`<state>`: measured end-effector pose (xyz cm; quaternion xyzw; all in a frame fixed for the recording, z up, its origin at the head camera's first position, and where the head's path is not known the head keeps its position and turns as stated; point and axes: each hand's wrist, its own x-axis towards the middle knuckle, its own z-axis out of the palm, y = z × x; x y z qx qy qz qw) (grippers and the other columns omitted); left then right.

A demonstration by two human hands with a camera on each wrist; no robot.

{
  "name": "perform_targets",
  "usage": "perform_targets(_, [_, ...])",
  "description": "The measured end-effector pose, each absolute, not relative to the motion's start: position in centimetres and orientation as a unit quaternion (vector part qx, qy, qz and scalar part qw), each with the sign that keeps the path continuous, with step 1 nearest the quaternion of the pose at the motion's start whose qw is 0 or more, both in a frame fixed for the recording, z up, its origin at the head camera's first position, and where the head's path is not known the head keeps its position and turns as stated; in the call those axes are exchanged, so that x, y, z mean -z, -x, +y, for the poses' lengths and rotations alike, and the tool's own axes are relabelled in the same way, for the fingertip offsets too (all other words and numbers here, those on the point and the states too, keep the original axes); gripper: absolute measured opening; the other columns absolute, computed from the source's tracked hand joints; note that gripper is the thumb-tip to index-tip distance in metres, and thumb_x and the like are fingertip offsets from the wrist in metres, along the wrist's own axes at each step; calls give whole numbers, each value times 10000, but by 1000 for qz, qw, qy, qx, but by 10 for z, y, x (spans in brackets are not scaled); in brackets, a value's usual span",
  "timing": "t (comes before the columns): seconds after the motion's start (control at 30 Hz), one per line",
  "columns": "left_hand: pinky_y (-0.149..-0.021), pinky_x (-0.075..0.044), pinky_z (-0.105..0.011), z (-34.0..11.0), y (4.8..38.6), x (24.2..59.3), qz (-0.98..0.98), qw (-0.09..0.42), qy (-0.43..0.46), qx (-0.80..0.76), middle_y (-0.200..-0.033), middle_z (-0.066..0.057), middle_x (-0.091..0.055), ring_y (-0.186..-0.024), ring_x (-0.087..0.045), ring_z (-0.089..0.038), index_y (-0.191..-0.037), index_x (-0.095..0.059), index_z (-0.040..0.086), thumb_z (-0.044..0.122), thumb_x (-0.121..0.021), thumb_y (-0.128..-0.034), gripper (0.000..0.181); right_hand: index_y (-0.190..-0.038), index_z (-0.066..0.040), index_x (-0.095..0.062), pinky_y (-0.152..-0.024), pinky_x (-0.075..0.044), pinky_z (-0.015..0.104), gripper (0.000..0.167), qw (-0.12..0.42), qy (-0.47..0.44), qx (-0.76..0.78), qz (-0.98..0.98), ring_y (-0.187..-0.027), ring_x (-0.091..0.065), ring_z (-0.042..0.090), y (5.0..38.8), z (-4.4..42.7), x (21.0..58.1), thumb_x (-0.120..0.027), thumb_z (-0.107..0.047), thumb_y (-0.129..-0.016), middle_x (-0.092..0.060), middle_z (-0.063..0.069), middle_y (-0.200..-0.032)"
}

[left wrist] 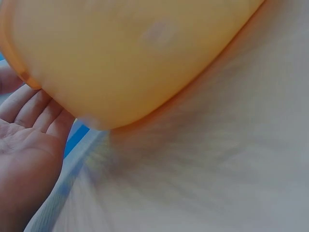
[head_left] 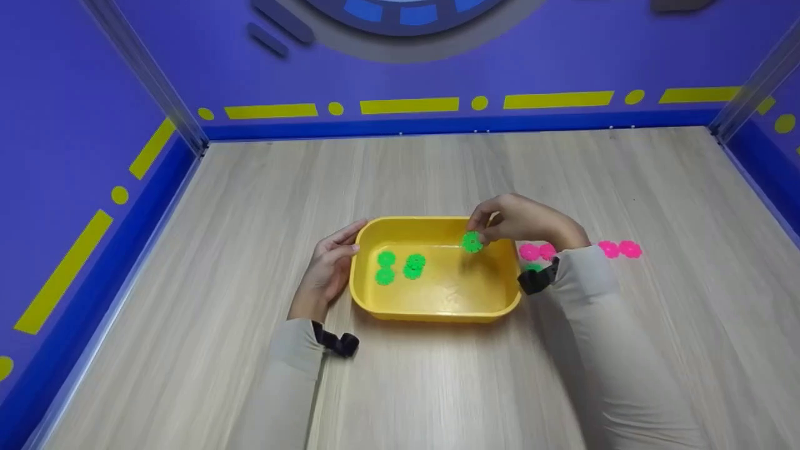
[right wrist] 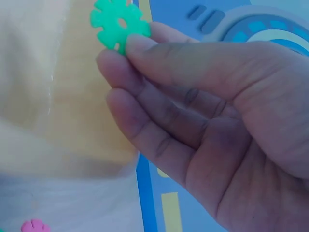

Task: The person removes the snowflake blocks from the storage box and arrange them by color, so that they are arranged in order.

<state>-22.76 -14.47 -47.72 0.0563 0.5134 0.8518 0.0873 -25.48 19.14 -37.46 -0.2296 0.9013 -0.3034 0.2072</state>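
A yellow plastic tub sits on the table. My left hand holds its left end, thumb at the rim and fingers along the outer wall; the left wrist view shows those fingers against the tub wall. Between thumb and forefinger, my right hand pinches a green snowflake disc over the tub's right back corner. In the right wrist view the disc has a notched edge and a small centre hole. Inside the tub, at the left, lie two standing-apart pairs of green discs.
Right of the tub are pink discs and a green disc, partly hidden by my right wrist. Farther right lie two more pink discs. Blue panels enclose the wooden table at the back and sides.
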Motion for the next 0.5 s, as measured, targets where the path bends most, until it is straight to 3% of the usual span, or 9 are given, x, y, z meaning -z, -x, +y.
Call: perform_targets(0.5, [-989,-474,-259,-145,227,476,515,89,-65,-850,-1378,-153,-538,-1200,-560,-166,-1395,-381,-132,-99,-491,-844,563,-1095,-88,-728,-844,-566,382,230,172,216,306,911,-949,-674,244,249,217,374,-668,-60,-875,-715,98,-1072])
